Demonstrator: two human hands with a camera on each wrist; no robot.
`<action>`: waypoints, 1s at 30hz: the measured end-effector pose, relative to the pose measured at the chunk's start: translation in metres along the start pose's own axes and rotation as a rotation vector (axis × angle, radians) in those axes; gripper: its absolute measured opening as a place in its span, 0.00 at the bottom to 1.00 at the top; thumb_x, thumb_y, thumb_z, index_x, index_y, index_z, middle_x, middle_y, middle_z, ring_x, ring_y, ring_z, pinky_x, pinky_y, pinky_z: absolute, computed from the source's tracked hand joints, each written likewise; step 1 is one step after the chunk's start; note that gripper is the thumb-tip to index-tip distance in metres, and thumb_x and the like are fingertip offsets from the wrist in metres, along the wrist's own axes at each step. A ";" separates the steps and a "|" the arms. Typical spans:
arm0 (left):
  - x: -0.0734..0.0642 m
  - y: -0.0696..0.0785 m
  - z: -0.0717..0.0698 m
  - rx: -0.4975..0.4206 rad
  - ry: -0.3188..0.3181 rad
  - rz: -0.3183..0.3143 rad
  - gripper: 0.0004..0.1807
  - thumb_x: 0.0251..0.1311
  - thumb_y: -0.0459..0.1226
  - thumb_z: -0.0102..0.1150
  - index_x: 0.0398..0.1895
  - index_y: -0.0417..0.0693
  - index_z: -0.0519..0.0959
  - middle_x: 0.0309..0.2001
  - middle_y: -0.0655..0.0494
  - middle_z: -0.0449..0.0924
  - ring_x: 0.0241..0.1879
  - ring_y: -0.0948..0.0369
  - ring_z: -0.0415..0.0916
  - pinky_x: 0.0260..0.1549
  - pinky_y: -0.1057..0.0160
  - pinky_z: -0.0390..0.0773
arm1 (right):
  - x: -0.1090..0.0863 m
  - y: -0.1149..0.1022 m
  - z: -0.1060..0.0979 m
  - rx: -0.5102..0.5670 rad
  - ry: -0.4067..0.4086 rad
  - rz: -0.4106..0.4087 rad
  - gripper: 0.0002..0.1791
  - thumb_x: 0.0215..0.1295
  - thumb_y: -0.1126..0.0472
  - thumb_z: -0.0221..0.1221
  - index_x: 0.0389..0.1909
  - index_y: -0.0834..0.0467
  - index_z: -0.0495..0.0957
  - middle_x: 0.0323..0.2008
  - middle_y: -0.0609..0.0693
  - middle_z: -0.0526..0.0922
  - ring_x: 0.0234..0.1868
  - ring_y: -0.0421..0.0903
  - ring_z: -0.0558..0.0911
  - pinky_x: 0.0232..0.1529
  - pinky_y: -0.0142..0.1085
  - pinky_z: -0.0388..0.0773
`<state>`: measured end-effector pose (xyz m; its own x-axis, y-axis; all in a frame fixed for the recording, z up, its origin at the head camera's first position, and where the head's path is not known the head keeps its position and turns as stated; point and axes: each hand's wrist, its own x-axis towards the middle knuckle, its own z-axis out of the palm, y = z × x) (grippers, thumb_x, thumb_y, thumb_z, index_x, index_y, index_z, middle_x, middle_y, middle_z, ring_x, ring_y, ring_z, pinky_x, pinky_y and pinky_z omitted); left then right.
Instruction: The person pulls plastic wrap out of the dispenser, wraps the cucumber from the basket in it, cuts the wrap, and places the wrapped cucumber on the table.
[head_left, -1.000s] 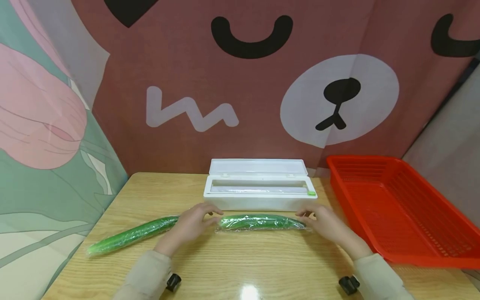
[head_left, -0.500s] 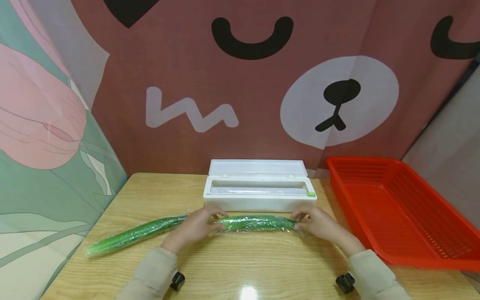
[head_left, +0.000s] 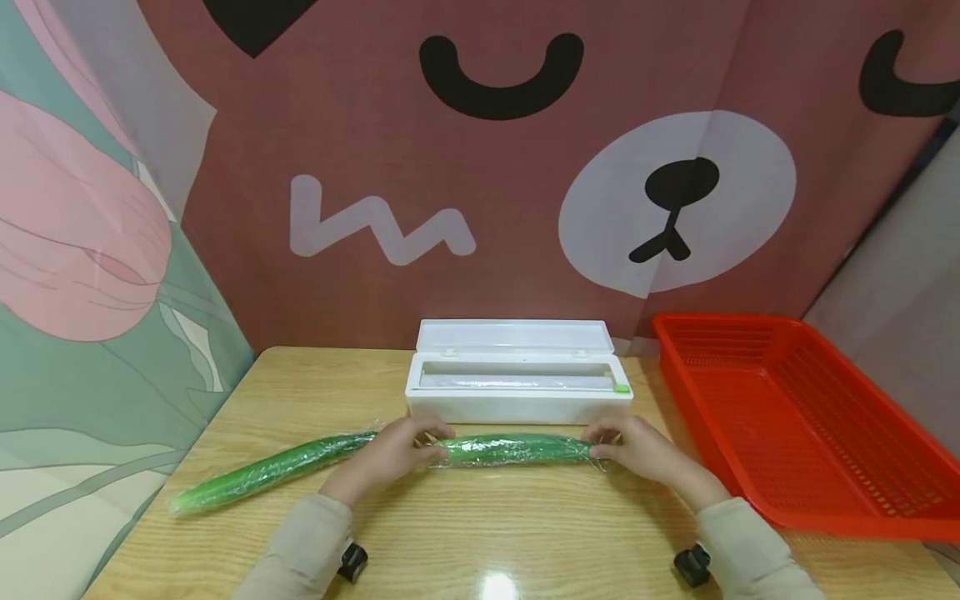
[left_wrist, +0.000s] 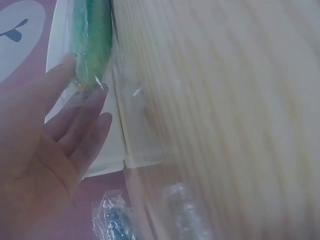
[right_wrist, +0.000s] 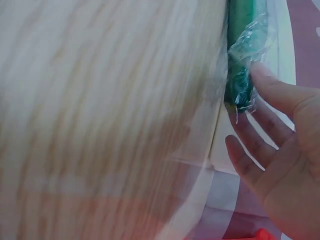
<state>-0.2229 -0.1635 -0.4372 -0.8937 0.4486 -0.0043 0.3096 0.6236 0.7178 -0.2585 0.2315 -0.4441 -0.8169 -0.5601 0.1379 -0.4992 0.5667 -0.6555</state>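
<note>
A cucumber (head_left: 517,449) in clear plastic wrap lies crosswise on the wooden table, in front of a white cling film box (head_left: 517,408). My left hand (head_left: 396,448) pinches its lighter left end; in the left wrist view the thumb and fingertips (left_wrist: 102,92) are at the wrapped tip. At the darker right end, my right hand (head_left: 637,450) pinches the wrapped tip. The right wrist view has the thumb (right_wrist: 272,85) on one side and fingers behind it. A second wrapped cucumber (head_left: 270,471) lies slanted at the left, its far end near my left wrist.
The cling film box stands at the back with its lid (head_left: 516,336) raised and the film roll (head_left: 517,381) showing. A red plastic basket (head_left: 723,450) takes up the right side. Behind the table hangs a printed curtain (head_left: 375,292).
Both hands have closed in on the cucumber's ends, the right hand shifting left over the tip. The glints on its wrap have changed. The second cucumber stays about where it was.
</note>
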 end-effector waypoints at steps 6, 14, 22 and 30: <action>-0.004 0.001 -0.003 -0.014 -0.009 -0.013 0.14 0.65 0.41 0.63 0.53 0.56 0.84 0.48 0.64 0.82 0.44 0.62 0.77 0.42 0.58 0.79 | -0.002 0.001 -0.002 0.005 -0.020 0.033 0.08 0.58 0.63 0.70 0.39 0.56 0.87 0.33 0.41 0.85 0.35 0.37 0.79 0.36 0.33 0.78; -0.003 -0.002 -0.002 -0.003 0.002 0.026 0.21 0.57 0.40 0.70 0.55 0.53 0.83 0.50 0.63 0.81 0.47 0.60 0.77 0.48 0.56 0.78 | -0.003 -0.001 0.001 0.029 -0.029 0.027 0.15 0.52 0.63 0.74 0.41 0.58 0.85 0.34 0.44 0.83 0.36 0.42 0.79 0.37 0.36 0.78; 0.000 -0.003 -0.001 -0.024 0.007 0.019 0.18 0.62 0.40 0.66 0.55 0.50 0.82 0.50 0.60 0.81 0.45 0.61 0.76 0.45 0.56 0.78 | -0.004 0.003 0.003 0.061 -0.004 0.031 0.12 0.59 0.69 0.67 0.45 0.61 0.84 0.35 0.48 0.81 0.34 0.41 0.77 0.31 0.33 0.79; 0.000 -0.006 -0.001 -0.030 0.011 0.026 0.15 0.68 0.41 0.59 0.56 0.52 0.82 0.51 0.59 0.80 0.46 0.60 0.77 0.47 0.53 0.77 | -0.004 0.001 0.004 0.026 0.022 0.028 0.11 0.64 0.67 0.64 0.47 0.61 0.85 0.39 0.49 0.82 0.38 0.40 0.77 0.37 0.34 0.78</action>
<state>-0.2251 -0.1674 -0.4409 -0.8890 0.4574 0.0218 0.3228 0.5921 0.7383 -0.2548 0.2317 -0.4485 -0.8366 -0.5309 0.1350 -0.4687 0.5660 -0.6782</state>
